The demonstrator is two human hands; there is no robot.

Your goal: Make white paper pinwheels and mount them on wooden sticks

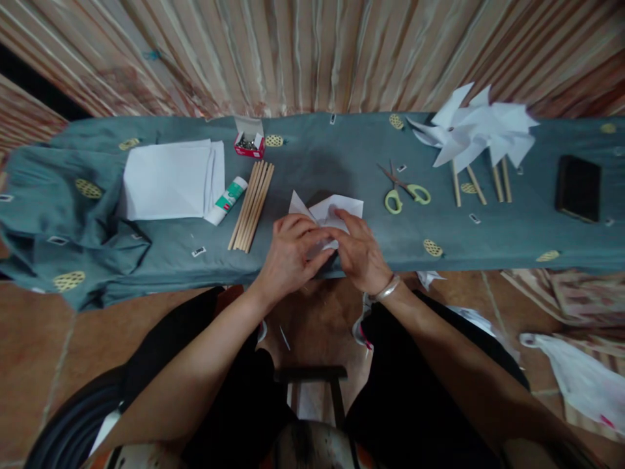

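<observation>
A folded white paper piece [326, 212] lies near the front edge of a bench covered with grey-green cloth [312, 156]. My left hand [291, 251] and my right hand [358, 251] meet over it, fingers curled and pressing its folds. A metal bangle sits on my right wrist. Just left of my hands lies a bundle of wooden sticks [252, 204], with a glue stick [226, 200] beside it.
A stack of white paper sheets [170, 179] lies at the left, a small red box of pins [249, 144] behind the sticks. Green-handled scissors [403, 190], finished paper pinwheels on sticks [476, 137] and a black phone [579, 187] lie to the right. Paper scraps litter the floor.
</observation>
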